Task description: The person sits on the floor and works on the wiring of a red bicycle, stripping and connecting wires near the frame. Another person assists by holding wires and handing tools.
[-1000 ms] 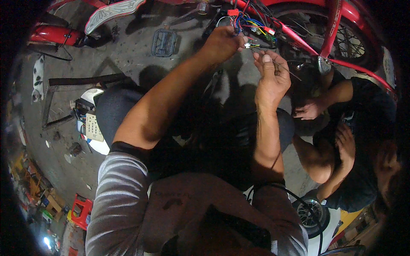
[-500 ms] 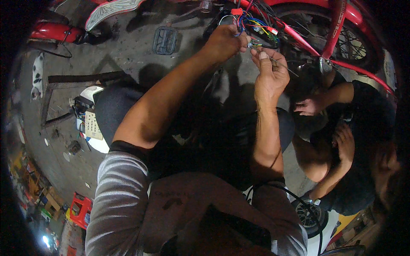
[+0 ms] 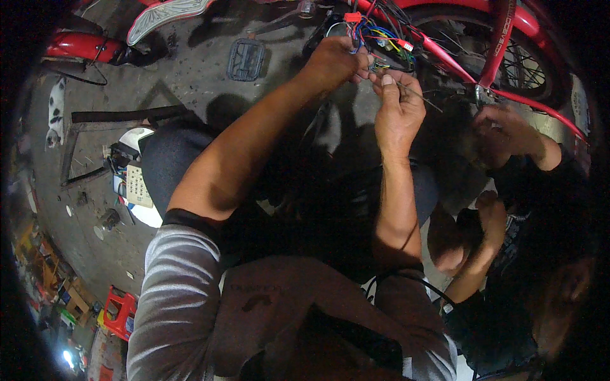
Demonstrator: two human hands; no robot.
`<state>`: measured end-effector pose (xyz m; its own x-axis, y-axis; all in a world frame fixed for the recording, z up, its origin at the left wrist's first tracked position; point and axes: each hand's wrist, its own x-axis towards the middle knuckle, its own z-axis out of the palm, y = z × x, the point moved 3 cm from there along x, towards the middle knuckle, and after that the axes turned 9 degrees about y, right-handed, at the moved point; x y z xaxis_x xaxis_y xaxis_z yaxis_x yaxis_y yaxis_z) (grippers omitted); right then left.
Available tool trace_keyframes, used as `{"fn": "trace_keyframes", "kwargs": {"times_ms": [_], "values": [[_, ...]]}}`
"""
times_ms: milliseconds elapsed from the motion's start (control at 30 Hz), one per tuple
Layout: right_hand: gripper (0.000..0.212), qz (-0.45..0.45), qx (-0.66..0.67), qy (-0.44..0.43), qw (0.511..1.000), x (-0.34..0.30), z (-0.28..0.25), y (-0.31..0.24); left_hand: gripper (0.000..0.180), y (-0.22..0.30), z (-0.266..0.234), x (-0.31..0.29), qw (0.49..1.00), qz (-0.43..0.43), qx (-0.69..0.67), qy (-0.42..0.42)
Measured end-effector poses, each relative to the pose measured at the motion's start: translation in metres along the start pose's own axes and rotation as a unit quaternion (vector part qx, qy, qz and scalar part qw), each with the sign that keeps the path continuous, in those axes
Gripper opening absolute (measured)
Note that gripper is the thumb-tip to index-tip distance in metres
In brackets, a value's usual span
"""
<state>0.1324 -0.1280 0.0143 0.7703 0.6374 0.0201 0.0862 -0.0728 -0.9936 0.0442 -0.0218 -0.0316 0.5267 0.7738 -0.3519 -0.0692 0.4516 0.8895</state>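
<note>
My left hand [image 3: 337, 62] is closed on a small wire connector at the lower end of a bundle of coloured wires [image 3: 363, 30]; its fingers hide most of the connector. Pinched between thumb and fingers of my right hand [image 3: 400, 111] is a thin rod [image 3: 433, 106]. One end of the rod points at the connector; the other sticks out to the right. Both hands' fingertips are almost touching. Above them, a red plug [image 3: 352, 18] and a red-and-white plug [image 3: 405, 45] hang among the wires beside a red frame tube [image 3: 445, 63].
A co-worker's hand [image 3: 499, 130] is close on my right, by the red two-wheeler's wheel [image 3: 524, 66]. A grey plastic tray [image 3: 246, 60] lies on the floor ahead. To the left are a black-and-white cat [image 3: 56, 111], a dark frame [image 3: 127, 117] and a red stool [image 3: 119, 311].
My right hand has shifted slightly left with the rod, closer to my left hand. The co-worker has leaned in, one hand raised toward the red two-wheeler.
</note>
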Motion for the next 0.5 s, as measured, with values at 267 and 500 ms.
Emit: {"fn": "trace_keyframes", "kwargs": {"times_ms": [267,500], "values": [[0.012,-0.021,-0.074,-0.025,0.997,0.0013,0.0018,0.0006,0.015,0.0043,0.0007,-0.0023,1.0,0.002,-0.024,-0.005],[0.011,-0.023,-0.046,0.015,0.999,-0.0018,-0.0002,-0.002,0.017,0.0065,0.0003,-0.0015,1.0,-0.026,0.002,0.013]]}}
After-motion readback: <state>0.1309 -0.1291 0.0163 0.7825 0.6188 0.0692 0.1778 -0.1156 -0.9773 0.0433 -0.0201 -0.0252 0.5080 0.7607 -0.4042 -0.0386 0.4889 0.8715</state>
